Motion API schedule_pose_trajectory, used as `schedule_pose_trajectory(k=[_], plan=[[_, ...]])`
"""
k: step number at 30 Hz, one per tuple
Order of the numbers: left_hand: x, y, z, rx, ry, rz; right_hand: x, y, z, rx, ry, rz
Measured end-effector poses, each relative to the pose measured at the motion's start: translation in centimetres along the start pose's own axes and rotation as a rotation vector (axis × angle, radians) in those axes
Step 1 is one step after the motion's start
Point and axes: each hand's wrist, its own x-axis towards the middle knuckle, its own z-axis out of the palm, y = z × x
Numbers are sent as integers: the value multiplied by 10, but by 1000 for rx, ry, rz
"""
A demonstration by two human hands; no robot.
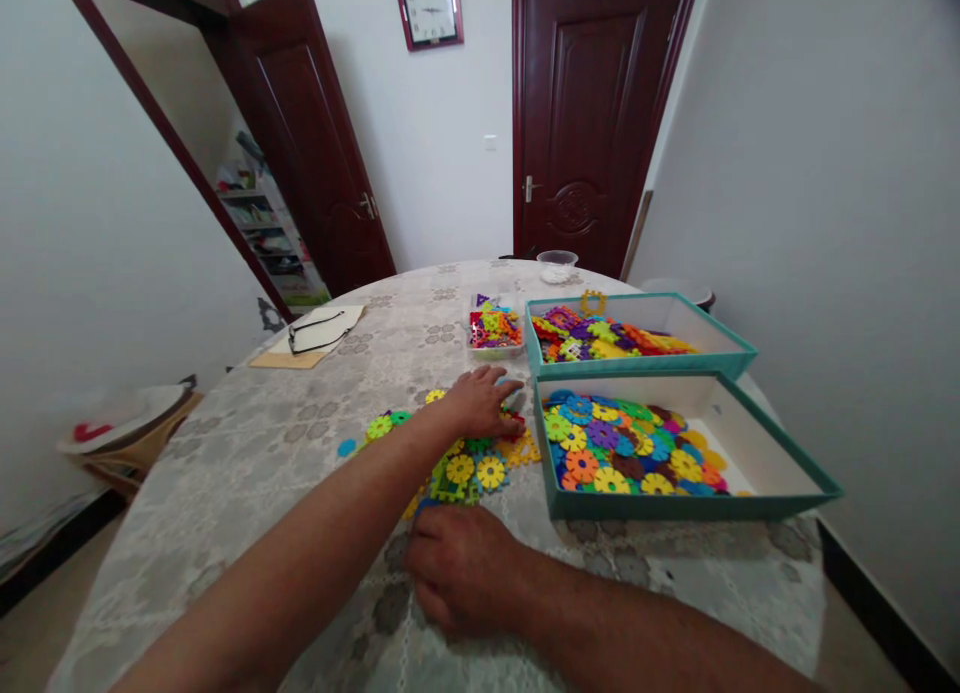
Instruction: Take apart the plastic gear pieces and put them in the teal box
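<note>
A loose pile of plastic interlocking snowflake discs (460,468), mostly yellow, green and blue, lies on the table between my arms. My left hand (484,403) reaches over the far side of the pile with its fingers spread, close to red pieces and orange-yellow square-toothed pieces (523,449). At the near edge of the pile, my right hand (466,568) rests with its fingers curled in. A bit of blue shows by its knuckles, but what the fingers hold, if anything, is hidden. My left forearm covers part of the pile.
To the right, a teal-edged box (690,513) holds many flower discs. Behind it, a second box (645,361) holds square-toothed pieces. A small clear container (496,352) of pieces stands beyond my left hand. Glasses (319,333) lie on paper at left; a clear bowl (557,263) sits far back.
</note>
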Motion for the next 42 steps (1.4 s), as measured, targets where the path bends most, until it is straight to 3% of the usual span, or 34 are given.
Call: schedule_pose_trajectory(k=[4, 8, 14, 22, 25, 27, 30, 33, 37, 42], plan=[[18, -2, 17, -18, -13, 38, 1, -1, -3, 7, -17, 15], [14, -5, 18, -41, -2, 51, 2, -1, -4, 18, -29, 41], [-22, -7, 11, -49, 3, 54, 1, -2, -8, 33, -57, 54], [-75, -18, 12, 1, 26, -48, 1, -7, -15, -6, -39, 29], [-92, -24, 11, -8, 44, -43, 0, -7, -20, 16, 40, 32], [-106, -26, 8, -38, 87, -30, -1, -7, -24, 39, 172, 38], [-136, -27, -2, -99, 190, -47, -6, -2, -28, 11, 407, 160], [-176, -25, -15, -173, 242, -129, -12, 11, -24, -122, 528, 432], [-222, -15, -16, -271, 228, -213, -15, 29, -10, -234, 510, 677], [-241, -4, 9, -301, 177, -253, -17, 34, 0, -265, 341, 729]])
